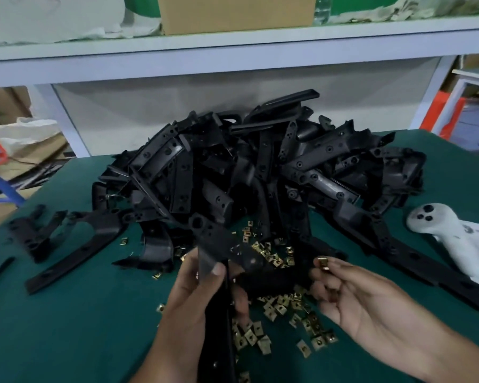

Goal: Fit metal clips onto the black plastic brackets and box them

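We found the pile of brackets point(260, 167) heaped at the middle of the table point(67, 327), reaching toward its far edge. Loose clips point(277, 308) lay scattered before the pile, toward the near edge. A few separate brackets point(67, 239) lay to the left of the pile, and a controller point(448, 230) near the right edge. Behind the table, on a shelf point(233, 53), stood a box point(235, 13).
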Available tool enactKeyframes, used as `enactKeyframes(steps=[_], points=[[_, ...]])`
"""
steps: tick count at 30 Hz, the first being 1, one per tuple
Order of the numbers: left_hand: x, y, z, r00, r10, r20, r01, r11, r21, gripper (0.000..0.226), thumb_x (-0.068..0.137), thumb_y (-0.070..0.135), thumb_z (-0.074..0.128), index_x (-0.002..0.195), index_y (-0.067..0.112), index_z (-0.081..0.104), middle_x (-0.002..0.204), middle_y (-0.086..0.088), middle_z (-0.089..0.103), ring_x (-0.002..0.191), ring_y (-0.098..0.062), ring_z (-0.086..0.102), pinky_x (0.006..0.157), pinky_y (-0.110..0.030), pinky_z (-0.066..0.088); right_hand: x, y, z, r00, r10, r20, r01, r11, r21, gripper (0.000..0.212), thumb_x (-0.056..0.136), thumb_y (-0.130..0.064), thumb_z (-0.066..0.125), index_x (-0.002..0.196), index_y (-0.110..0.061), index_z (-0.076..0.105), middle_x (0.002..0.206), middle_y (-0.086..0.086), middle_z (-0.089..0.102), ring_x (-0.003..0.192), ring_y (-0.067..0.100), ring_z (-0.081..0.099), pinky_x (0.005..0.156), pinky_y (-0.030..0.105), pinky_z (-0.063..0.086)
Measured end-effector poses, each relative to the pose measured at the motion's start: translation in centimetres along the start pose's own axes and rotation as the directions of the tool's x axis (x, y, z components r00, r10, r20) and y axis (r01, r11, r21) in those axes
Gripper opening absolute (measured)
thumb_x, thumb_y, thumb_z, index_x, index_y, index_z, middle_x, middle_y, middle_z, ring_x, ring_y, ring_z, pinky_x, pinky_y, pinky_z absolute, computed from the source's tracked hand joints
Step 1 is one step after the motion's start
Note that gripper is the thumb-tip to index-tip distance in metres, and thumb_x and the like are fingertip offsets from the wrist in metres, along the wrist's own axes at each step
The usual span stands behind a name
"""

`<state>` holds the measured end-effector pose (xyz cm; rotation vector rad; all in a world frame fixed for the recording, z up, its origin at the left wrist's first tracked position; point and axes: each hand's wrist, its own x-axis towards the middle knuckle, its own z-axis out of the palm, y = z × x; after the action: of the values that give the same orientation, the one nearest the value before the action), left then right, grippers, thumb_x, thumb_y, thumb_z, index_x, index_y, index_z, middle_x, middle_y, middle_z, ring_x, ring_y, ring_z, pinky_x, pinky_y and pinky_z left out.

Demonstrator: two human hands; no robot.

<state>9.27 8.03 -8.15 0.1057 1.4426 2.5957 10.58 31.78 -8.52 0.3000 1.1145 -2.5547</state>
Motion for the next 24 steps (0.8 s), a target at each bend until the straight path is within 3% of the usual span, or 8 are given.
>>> enactKeyframes(steps=[2, 5, 9, 12, 16, 19, 21, 24], points=[[0.0, -0.4, -0.2, 0.996, -0.049, 0.077, 0.051, 0.998, -0.029, 0.041, 0.079, 0.005, 0.067, 0.114, 0.026, 0.067, 0.096, -0.023, 0.069, 0.061, -0.028, 0.066, 0.046, -0.035, 0.053, -0.1, 0.0, 0.0, 0.999, 0.009, 0.038, -0.008, 1.000, -0.010, 0.031, 0.067, -0.013, 0.087, 0.094, -0.007, 0.075, 0.090, 0.014, 0.065, 0.067, 0.019, 0.061, 0.052, 0.028, 0.052], [-0.3, -0.7, -0.3, 0.974, -0.165, 0.154, 0.180, 0.980, -0.085, 0.049, 0.065, -0.001, 0.081, 0.109, 0.018, 0.070, 0.093, -0.031, 0.069, 0.077, -0.032, 0.074, 0.049, -0.041, 0.058, -0.3, -0.1, 0.0, 0.993, 0.009, 0.118, -0.013, 0.999, 0.031, 0.018, 0.075, -0.008, 0.079, 0.092, -0.009, 0.072, 0.091, 0.011, 0.061, 0.063, 0.014, 0.054, 0.050, 0.024, 0.047], [-0.4, -1.5, 0.3, 0.958, -0.243, 0.153, 0.242, 0.970, 0.028, 0.066, 0.043, 0.033, 0.104, 0.101, 0.017, 0.076, 0.085, -0.021, 0.070, 0.072, -0.028, 0.072, 0.054, -0.041, 0.060, -0.5, 0.0, -0.1, 0.995, -0.030, 0.090, 0.032, 0.999, -0.023, 0.035, 0.068, -0.005, 0.086, 0.100, -0.008, 0.073, 0.092, 0.008, 0.062, 0.059, 0.008, 0.048, 0.049, 0.021, 0.042], [-0.5, -1.6, 0.6, 0.964, -0.183, 0.192, 0.169, 0.982, 0.089, 0.054, 0.050, 0.038, 0.101, 0.093, 0.021, 0.074, 0.082, -0.017, 0.072, 0.072, -0.026, 0.072, 0.064, -0.039, 0.062, -0.7, 0.1, 0.1, 0.995, -0.077, 0.066, 0.087, 0.983, -0.164, 0.045, 0.070, -0.011, 0.082, 0.114, -0.013, 0.074, 0.090, 0.004, 0.064, 0.059, 0.006, 0.047, 0.051, 0.019, 0.040], [-0.9, -2.0, 0.9, 0.974, -0.150, 0.169, 0.138, 0.987, 0.077, 0.040, 0.069, 0.015, 0.083, 0.102, 0.004, 0.064, 0.085, -0.018, 0.073, 0.075, -0.026, 0.073, 0.067, -0.027, 0.059, -0.9, 0.4, 0.6, 0.989, -0.127, 0.073, 0.143, 0.948, -0.285, 0.024, 0.073, -0.019, 0.085, 0.096, -0.016, 0.078, 0.090, 0.009, 0.069, 0.060, 0.003, 0.055, 0.051, 0.017, 0.039], [-1.2, -2.5, 1.0, 0.971, -0.155, 0.184, 0.140, 0.986, 0.091, 0.042, 0.071, 0.000, 0.074, 0.106, -0.009, 0.052, 0.082, -0.030, 0.070, 0.067, -0.031, 0.070, 0.064, -0.032, 0.058, -1.1, 0.4, 0.8, 0.987, -0.133, 0.089, 0.154, 0.939, -0.307, 0.032, 0.067, -0.028, 0.093, 0.093, -0.019, 0.077, 0.093, 0.011, 0.071, 0.068, 0.002, 0.061, 0.051, 0.016, 0.039], [-1.3, -2.6, 1.2, 0.973, -0.165, 0.160, 0.158, 0.986, 0.055, 0.048, 0.071, -0.004, 0.078, 0.111, -0.001, 0.052, 0.090, -0.031, 0.071, 0.067, -0.034, 0.070, 0.062, -0.035, 0.060, -1.3, 0.5, 0.8, 0.985, -0.137, 0.108, 0.165, 0.931, -0.325, 0.033, 0.065, -0.029, 0.093, 0.093, -0.019, 0.076, 0.094, 0.007, 0.071, 0.068, 0.001, 0.058, 0.052, 0.015, 0.039], [-1.4, -2.7, 1.3, 0.966, -0.163, 0.198, 0.155, 0.986, 0.057, 0.049, 0.062, 0.011, 0.092, 0.103, 0.019, 0.065, 0.096, -0.021, 0.072, 0.073, -0.036, 0.073, 0.063, -0.040, 0.061, -1.4, 0.5, 0.9, 0.983, -0.142, 0.114, 0.173, 0.924, -0.342, 0.027, 0.069, -0.027, 0.088, 0.092, -0.019, 0.075, 0.083, -0.003, 0.064, 0.065, 0.000, 0.055, 0.051, 0.016, 0.039]])
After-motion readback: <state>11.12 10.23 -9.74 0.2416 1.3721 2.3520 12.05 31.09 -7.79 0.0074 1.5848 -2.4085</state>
